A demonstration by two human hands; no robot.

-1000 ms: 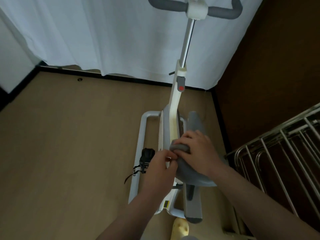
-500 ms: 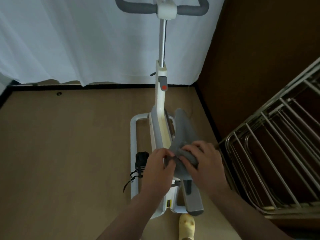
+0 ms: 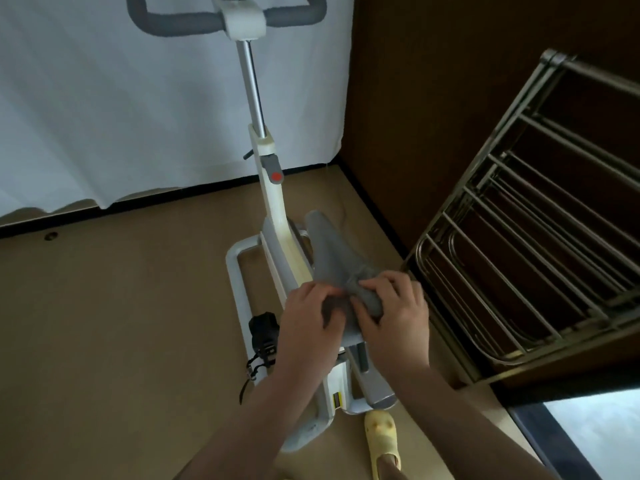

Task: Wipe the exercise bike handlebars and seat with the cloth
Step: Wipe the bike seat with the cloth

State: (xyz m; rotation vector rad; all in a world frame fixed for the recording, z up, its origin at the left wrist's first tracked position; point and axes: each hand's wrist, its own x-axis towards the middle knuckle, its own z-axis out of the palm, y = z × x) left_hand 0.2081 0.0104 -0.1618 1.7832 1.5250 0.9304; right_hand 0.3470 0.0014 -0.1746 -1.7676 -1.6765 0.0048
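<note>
Both hands on seat (image 3: 332,258): right hand (image 3: 393,317) grips bunched grey cloth (image 3: 367,296), left hand (image 3: 310,318) pinches its edge. Spread cloth flat before stroking (handlebars (image 3: 228,19) beyond seat, untouched).

At frame centre the seat (image 3: 327,251) looks matt grey, the cloth (image 3: 367,296) soft and matt. Handlebars (image 3: 180,20), top, wear matt foam-like grips; the post (image 3: 252,88) is shiny metal. Right, a glossy metal rack (image 3: 519,220); the floor (image 3: 121,306) is smooth and matt.
</note>
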